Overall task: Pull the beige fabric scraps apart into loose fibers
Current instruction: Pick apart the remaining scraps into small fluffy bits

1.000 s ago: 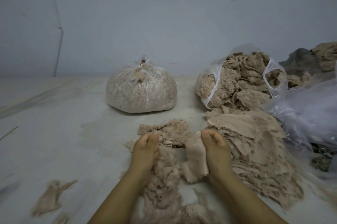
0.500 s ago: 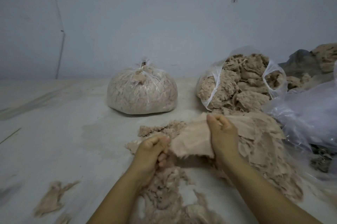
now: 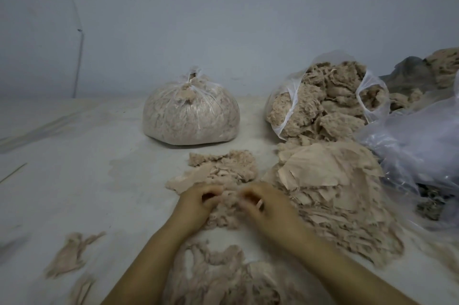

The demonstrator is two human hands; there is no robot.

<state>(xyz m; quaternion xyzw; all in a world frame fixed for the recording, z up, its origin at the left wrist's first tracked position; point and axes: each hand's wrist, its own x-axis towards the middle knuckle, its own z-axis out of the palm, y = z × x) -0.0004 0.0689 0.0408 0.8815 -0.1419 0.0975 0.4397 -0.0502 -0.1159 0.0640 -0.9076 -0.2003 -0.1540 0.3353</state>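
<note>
Beige scrap in hand: a small wad (image 3: 229,201) of soft, fuzzy fabric, already frayed, bunched between the two hands; edges blurred, weave not readable.
Left hand: (image 3: 198,201) fingers curled in, pinching the left side of the wad; back of hand faces the camera.
Right hand: (image 3: 264,205) fingers curled round the right side of the wad, blurred; hands close together, almost touching.
Where: low over the bench (image 3: 74,180), right above a heap of shredded material.
Loose fibers: a woolly, stringy beige heap (image 3: 223,277) running from under the hands toward the camera, between the forearms.
Flat scraps beyond: thin smooth beige pieces (image 3: 196,178) lying just past the hands, with a crumbly fluffy clump (image 3: 223,159) behind them.
Scrap pile: a big stack (image 3: 327,188) of flat, torn-edged beige sheets just beside the right hand, layered and overlapping.
Stray bits: a few twisted beige strips (image 3: 72,252) on the bench, well apart to the left.
Tied bag: clear plastic, knotted on top, full of pale shredded fiber (image 3: 191,116), standing at the back centre.
Open bag: clear plastic (image 3: 323,106) heaped with coarser tan clumps, behind the scrap pile.
Far right: crumpled clear plastic (image 3: 417,143) against the scrap pile; more tan material (image 3: 444,66) behind it.
Wall: plain pale grey-blue (image 3: 223,19).
</note>
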